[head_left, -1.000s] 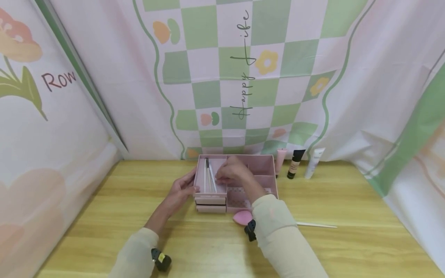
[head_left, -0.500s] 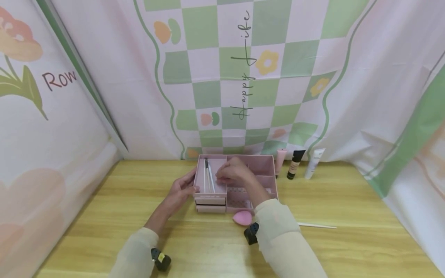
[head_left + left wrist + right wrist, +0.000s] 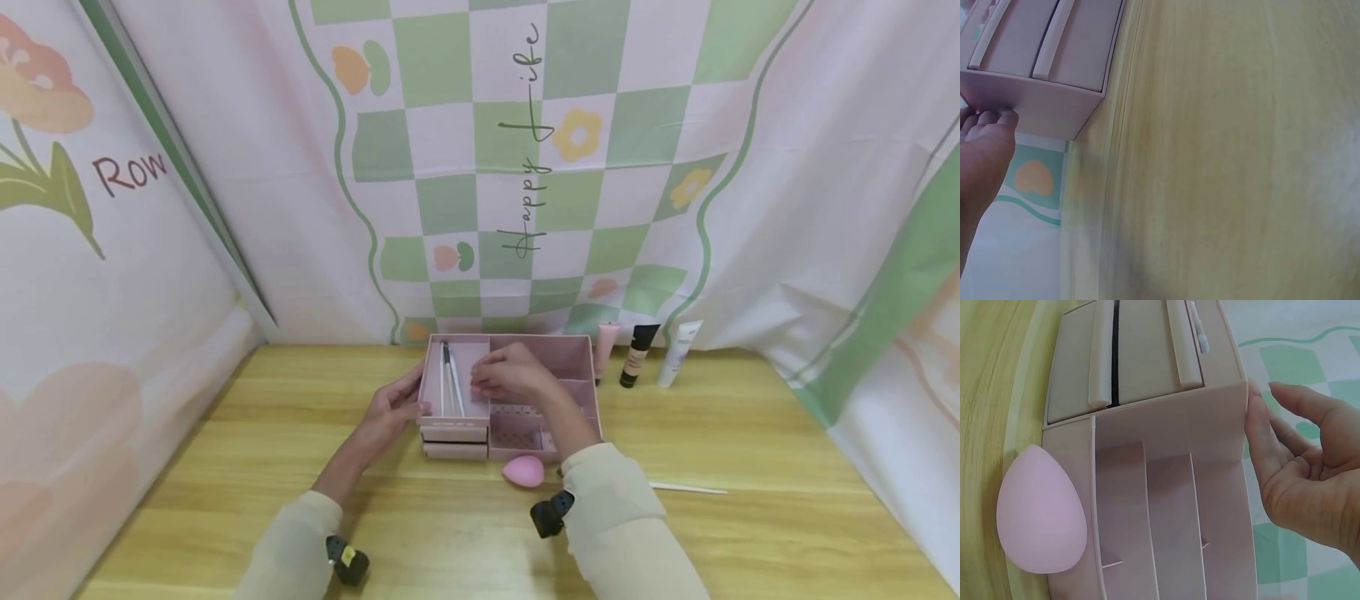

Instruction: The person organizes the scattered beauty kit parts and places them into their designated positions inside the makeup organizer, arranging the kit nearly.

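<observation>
A pink storage box [image 3: 577, 358] has a shallow tray on its left top, two drawers below that and open compartments on its right. Slim brushes [image 3: 451, 379], one dark-tipped, lie in the tray. My left hand [image 3: 390, 414] rests against the box's left side, its fingertips touching the wall in the left wrist view. My right hand [image 3: 513, 375] hovers by the tray's right edge; in the right wrist view its thumb stands apart from the bent fingers and nothing shows between them. In front of the box lies a pink makeup sponge [image 3: 523, 471].
Behind the box's right end stand a pink tube [image 3: 607, 346], a black-and-beige tube [image 3: 637, 354] and a white tube [image 3: 679, 353]. A thin white stick [image 3: 690, 488] lies on the wooden table [image 3: 450, 533] to the right. A printed curtain [image 3: 300, 250] hangs behind.
My right hand has drawn back slightly to the right from over the tray. The brushes have shifted a little left and lie closer together. My left hand has stayed put.
</observation>
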Action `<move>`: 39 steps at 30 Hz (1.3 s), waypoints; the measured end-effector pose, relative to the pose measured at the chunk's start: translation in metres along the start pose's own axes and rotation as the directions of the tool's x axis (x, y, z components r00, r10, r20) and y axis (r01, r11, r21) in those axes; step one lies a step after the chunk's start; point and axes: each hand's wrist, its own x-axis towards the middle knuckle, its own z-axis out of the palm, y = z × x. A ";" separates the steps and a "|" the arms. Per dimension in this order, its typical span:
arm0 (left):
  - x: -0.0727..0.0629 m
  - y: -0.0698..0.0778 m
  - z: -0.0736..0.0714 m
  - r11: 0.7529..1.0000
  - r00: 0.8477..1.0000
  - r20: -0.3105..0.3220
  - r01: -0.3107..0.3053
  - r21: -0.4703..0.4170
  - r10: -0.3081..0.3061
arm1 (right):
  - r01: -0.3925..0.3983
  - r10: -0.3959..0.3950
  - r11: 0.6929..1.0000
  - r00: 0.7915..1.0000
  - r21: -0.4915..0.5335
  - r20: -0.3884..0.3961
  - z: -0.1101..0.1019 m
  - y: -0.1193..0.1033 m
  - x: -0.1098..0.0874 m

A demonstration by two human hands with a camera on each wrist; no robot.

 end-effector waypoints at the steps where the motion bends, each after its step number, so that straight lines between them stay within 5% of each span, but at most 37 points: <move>1: 0.000 0.000 0.000 1.000 1.000 -0.001 0.001 0.002 -0.001 | 0.008 -0.008 1.000 1.000 0.005 0.007 -0.001 0.001 -0.001; 14: 0.000 0.001 0.001 1.000 0.999 -0.023 0.022 0.000 -0.022 | 0.106 -0.107 0.993 0.994 0.043 0.018 -0.026 0.015 -0.018; 23: 0.000 -0.001 0.000 1.000 1.000 0.006 0.004 -0.020 -0.004 | 0.193 -0.193 0.981 0.981 -0.017 0.010 -0.044 0.028 -0.038; 39: 0.001 -0.002 -0.001 1.000 1.000 0.009 -0.013 -0.020 0.013 | 0.233 -0.253 0.943 0.966 -0.236 -0.059 -0.084 0.056 -0.074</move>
